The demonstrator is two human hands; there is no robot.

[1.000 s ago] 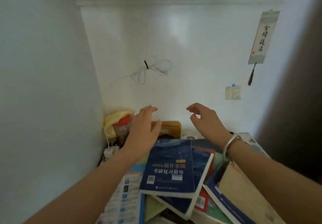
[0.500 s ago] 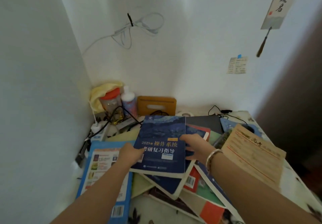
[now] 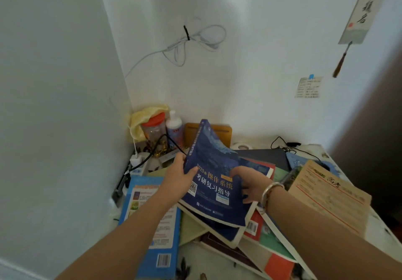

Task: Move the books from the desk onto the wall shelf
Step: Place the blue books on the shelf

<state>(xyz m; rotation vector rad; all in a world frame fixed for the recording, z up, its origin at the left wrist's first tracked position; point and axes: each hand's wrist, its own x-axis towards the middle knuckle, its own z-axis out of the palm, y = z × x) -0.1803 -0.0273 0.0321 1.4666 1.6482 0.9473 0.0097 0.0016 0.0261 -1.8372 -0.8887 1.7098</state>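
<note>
**Head view: first book coming off a full desk, shelf out of sight**

The desk [image 3: 326,151] carries a sprawled pile of books [image 3: 256,234], so I'd judge nearly everything is left to move. No wall shelf shows here. The dark blue book [image 3: 214,184] tilts up off the top of the pile, its far end raised. The left hand [image 3: 177,176] grips its left edge; the right hand [image 3: 250,185] pinches its right edge.

Back corner crowded: jar [image 3: 154,132], bottle [image 3: 174,130], black cable [image 3: 152,151]. Bare wall [image 3: 250,84] above books [image 3: 267,236] open.
</note>
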